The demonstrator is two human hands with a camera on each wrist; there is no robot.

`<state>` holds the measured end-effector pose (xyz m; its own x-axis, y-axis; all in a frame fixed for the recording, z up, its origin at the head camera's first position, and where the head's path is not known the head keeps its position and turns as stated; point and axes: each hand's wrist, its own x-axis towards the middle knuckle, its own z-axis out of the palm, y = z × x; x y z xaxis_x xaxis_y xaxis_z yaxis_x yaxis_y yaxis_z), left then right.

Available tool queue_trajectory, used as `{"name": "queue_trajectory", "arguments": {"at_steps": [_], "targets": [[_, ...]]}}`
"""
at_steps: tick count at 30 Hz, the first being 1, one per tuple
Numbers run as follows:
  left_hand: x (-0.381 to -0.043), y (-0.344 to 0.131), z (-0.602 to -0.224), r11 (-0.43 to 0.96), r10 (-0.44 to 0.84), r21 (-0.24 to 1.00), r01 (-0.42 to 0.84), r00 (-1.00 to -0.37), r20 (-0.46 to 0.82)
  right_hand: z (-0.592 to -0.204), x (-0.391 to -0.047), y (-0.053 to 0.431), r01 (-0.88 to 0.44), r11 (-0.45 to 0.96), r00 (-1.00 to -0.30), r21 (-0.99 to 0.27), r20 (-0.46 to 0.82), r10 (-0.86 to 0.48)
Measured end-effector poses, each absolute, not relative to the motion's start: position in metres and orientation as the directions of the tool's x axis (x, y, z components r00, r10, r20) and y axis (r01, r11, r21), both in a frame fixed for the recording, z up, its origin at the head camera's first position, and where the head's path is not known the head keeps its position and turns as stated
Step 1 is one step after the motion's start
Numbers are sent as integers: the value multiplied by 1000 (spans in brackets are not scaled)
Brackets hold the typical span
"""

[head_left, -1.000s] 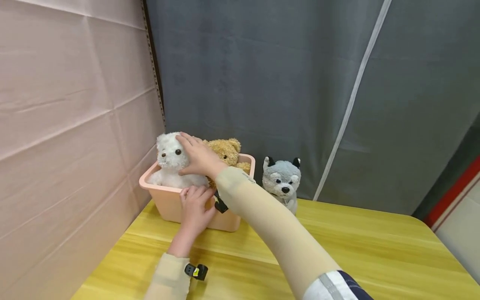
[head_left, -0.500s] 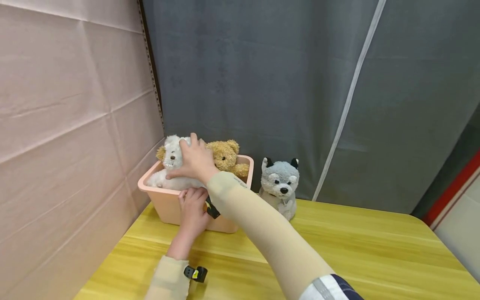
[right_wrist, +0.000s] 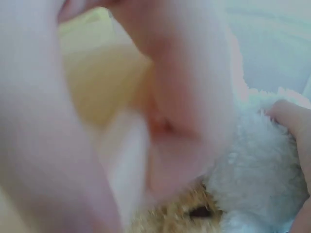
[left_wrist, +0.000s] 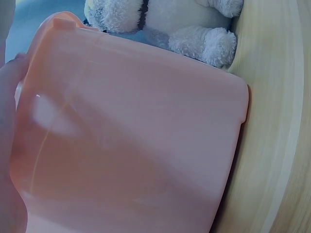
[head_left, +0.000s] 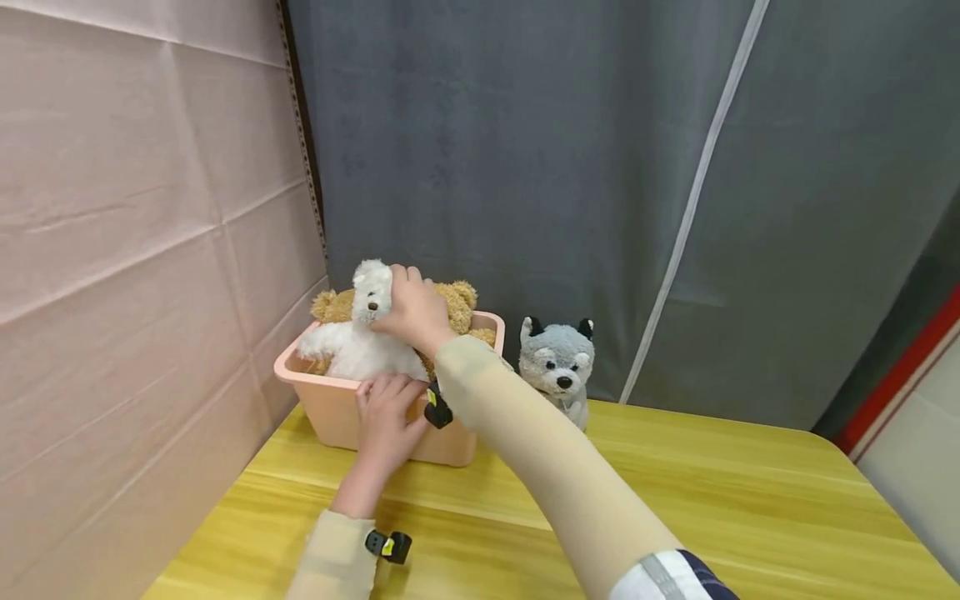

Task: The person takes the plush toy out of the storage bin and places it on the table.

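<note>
A white teddy bear sits tilted at the front of a pink plastic basket. My right hand grips the bear's head from the right side. In the right wrist view the bear's white fur lies close to the fingers, and a blurred part of the hand fills the middle. My left hand holds the basket's front rim, fingers hooked over it. Two tan teddy bears are behind the white one: the left one is mostly covered, and my right hand partly hides the right one.
A grey plush husky sits on the yellow wood-grain table, right of the basket. A pale cloth wall stands close on the left. Behind the table hangs a dark grey curtain.
My right hand has turned the white bear and shifted it to the right, uncovering more of the left tan bear. The left hand stays on the basket rim.
</note>
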<state>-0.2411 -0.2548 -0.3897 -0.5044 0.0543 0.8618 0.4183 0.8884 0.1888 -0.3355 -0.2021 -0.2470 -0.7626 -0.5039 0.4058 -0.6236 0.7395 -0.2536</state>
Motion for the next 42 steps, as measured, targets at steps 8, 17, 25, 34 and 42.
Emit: {"name": "queue_trajectory", "arguments": {"at_steps": [8, 17, 25, 34, 42], "targets": [[-246, -255, -390, 887, 38, 236, 398, -572, 819, -222, -353, -163, -702, 663, -685, -261, 504, -526], [-250, -257, -389, 879, 34, 252, 406, -580, 814, -178, -364, -113, -772, 599, -588, -211, 594, -549], [-254, -259, -391, 869, 33, 255, 425, -562, 826, -131, -368, -53, -786, 595, -546, -165, 637, -544], [-255, -270, -388, 867, 44, 240, 436, -548, 835, -81, -360, 11, -803, 574, -485, -162, 738, -469], [-257, -277, -389, 869, 34, 249, 427, -554, 832, -69, -353, 66, -741, 654, -564, -155, 672, -480]]}}
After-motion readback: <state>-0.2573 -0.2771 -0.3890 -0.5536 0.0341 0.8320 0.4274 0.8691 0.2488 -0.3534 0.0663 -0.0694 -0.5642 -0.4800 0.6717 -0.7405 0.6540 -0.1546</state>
